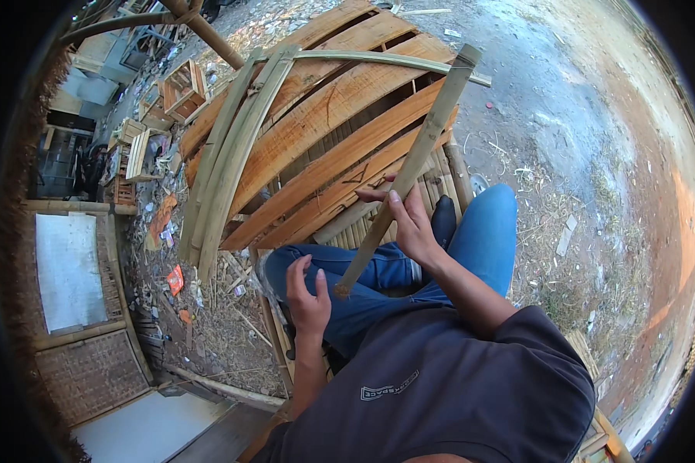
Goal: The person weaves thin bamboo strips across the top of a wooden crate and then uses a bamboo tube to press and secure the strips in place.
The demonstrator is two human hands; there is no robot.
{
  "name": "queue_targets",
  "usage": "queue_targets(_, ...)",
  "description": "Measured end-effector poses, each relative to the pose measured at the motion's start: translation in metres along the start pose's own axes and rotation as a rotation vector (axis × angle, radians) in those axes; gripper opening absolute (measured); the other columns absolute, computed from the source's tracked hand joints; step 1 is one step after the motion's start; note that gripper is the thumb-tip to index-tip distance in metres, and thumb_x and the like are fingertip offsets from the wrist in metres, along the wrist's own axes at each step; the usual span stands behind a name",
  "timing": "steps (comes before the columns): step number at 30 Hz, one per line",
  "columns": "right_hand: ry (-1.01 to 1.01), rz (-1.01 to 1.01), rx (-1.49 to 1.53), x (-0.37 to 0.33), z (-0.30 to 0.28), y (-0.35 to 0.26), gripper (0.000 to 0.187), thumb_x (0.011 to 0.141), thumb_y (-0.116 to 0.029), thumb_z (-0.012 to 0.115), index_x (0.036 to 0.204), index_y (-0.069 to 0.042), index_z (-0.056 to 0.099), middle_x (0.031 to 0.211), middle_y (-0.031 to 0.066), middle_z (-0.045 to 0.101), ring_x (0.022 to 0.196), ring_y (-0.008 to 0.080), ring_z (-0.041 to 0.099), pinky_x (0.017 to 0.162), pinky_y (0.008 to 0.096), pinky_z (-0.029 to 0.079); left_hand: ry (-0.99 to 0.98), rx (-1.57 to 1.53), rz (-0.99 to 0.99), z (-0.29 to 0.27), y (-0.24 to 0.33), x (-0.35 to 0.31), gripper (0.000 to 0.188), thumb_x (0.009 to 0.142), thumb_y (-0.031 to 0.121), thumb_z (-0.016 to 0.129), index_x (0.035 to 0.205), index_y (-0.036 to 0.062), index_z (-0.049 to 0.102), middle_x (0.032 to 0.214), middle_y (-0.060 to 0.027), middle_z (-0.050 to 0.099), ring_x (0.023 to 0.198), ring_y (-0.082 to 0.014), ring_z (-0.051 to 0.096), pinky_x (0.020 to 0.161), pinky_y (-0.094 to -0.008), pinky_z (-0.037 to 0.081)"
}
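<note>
My right hand (415, 225) is closed around a long, flat bamboo strip (431, 133), with the thumb lying on its face. The strip slants from the far right down toward my lap. Its lower end, with a rough brown tip, stops just right of my left hand (309, 299). The left hand hangs apart from the strip, its fingers loosely curled and spread, with nothing in them. Ahead lie several orange-brown wooden planks (328, 108). A small bundle of bamboo strips (235, 158) rests across their left side, and a thinner strip (363, 56) crosses the far part.
My jeans-clad legs (483, 231) are bent on a bamboo-slat platform (347, 235). Wooden crates (184, 91) stand at the far left amid litter. Woven bamboo panels (93, 374) flank the left side. Bare, dusty ground (587, 201) spreads to the right.
</note>
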State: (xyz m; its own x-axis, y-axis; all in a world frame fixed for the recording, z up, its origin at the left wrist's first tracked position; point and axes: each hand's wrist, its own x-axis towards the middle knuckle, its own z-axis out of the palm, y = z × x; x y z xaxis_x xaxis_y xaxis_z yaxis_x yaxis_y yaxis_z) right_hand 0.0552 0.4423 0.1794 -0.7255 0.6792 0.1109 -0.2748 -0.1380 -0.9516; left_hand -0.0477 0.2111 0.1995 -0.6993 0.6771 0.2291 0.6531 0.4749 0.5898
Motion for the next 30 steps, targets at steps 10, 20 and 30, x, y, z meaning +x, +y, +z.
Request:
queue_targets(10,-0.211,0.139,0.111,-0.024,0.025,0.001,0.038,0.114,-0.024,0.036,0.147,-0.006,0.030,0.138,0.0182,0.059,0.133,0.0246,0.058,0.094,0.0356,0.053,-0.221,-0.420,-0.127,0.047,0.058,0.002,0.031,0.101,0.020,0.064,0.121,-0.0047,0.060,0.086,-0.0247,0.070,0.077,-0.0414,0.073,0.066,-0.0423,0.056)
queue_targets(20,0.357,-0.690,-1.225,0.098,-0.079,-0.095,0.029,0.092,-0.016,0.075,0.117,-0.004,0.066,0.116,0.0150,0.070,0.109,0.0356,0.065,0.098,0.0463,0.050,0.008,-0.192,-0.229,-0.007,0.023,-0.004,0.026,0.102,0.022,0.065,0.110,-0.0021,0.065,0.076,-0.0173,0.070,0.067,-0.0316,0.072,0.060,-0.0389,0.053)
queue_targets(30,0.264,-0.167,-1.604,0.166,-0.126,-0.113,0.049,0.094,-0.049,0.070,0.116,-0.005,0.066,0.111,0.0234,0.071,0.095,0.0431,0.071,0.081,0.0501,0.057,0.355,-0.035,-0.322,-0.052,-0.023,0.005,0.027,0.093,0.023,0.078,0.097,0.0006,0.062,0.070,-0.0131,0.066,0.061,-0.0278,0.066,0.059,-0.0411,0.050)
